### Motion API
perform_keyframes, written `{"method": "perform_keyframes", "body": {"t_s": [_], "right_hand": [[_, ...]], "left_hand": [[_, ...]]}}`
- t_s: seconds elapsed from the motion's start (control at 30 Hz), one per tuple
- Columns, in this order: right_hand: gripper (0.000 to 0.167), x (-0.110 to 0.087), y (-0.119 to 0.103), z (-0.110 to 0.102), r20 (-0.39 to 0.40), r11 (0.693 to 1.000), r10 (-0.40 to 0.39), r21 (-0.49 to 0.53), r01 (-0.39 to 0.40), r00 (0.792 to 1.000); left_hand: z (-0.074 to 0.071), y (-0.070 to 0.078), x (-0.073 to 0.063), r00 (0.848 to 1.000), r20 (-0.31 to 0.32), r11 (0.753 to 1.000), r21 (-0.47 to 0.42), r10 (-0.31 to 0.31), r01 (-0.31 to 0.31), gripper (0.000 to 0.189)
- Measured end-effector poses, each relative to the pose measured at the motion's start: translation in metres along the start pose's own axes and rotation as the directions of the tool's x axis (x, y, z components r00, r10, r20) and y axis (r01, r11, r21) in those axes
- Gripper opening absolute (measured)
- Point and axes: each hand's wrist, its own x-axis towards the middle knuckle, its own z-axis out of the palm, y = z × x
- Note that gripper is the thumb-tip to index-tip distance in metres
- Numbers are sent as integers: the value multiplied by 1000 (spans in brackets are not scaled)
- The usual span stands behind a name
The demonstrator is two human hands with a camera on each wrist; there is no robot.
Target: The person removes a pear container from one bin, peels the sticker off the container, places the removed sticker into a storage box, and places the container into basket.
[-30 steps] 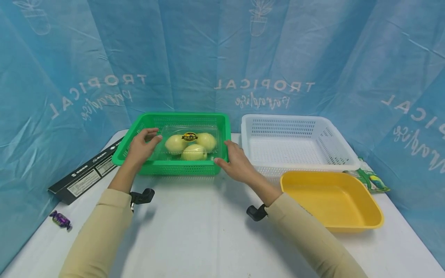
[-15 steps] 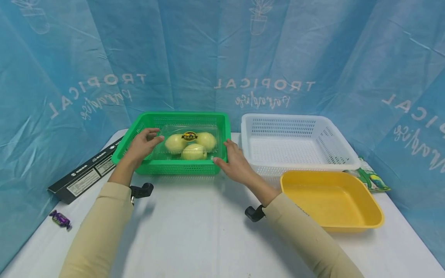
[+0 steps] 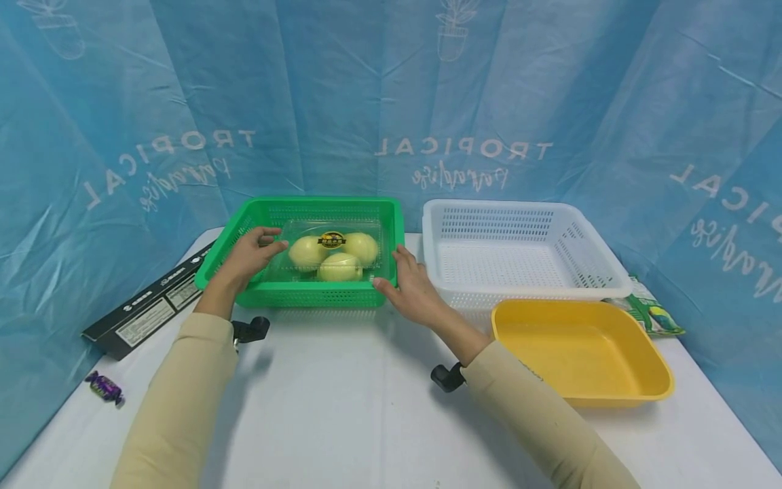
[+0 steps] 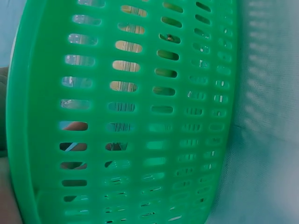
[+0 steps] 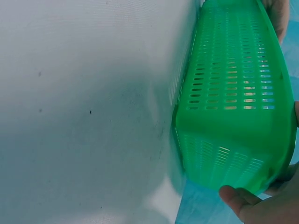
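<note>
A clear plastic clamshell box (image 3: 373,231) with three pale yellow-green round fruits (image 3: 340,267) and a black-and-gold label lies in the green basket (image 3: 332,299). My left hand (image 3: 249,254) is over the basket's left part. Its fingers are loosely bent, with the thumb tip at the box's left edge; whether they touch it is hard to tell. My right hand (image 3: 415,288) grips the basket's front right corner, thumb at the front rim and fingers at the right side. In the right wrist view, fingertips (image 5: 229,192) lie against the basket's outer wall.
To the right stand a white perforated basket (image 3: 440,295) and a yellow tub (image 3: 580,401), with a green packet (image 3: 656,316) behind the tub. A long black box (image 3: 143,316) and a purple wrapped candy (image 3: 105,388) lie at left. Blue curtain hangs behind the table.
Both hands stay almost where they were; the left forearm shifts very slightly. Basket and box have not visibly moved.
</note>
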Motion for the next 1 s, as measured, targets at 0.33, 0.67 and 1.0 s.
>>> {"method": "perform_keyframes", "body": {"t_s": [0.33, 0.67, 1.0], "right_hand": [[75, -1, 0, 0, 7, 1000, -4, -1, 4, 1000], [75, -2, 0, 1, 2, 1000, -17, -13, 17, 1000], [74, -2, 1, 2, -4, 1000, -20, -10, 20, 1000]], "left_hand": [[0, -1, 8, 999, 45, 1000, 3, -13, 13, 66], [-1, -2, 12, 996, 82, 999, -8, -45, 46, 65], [-1, 0, 15, 986, 154, 997, -33, -68, 74, 67]]}}
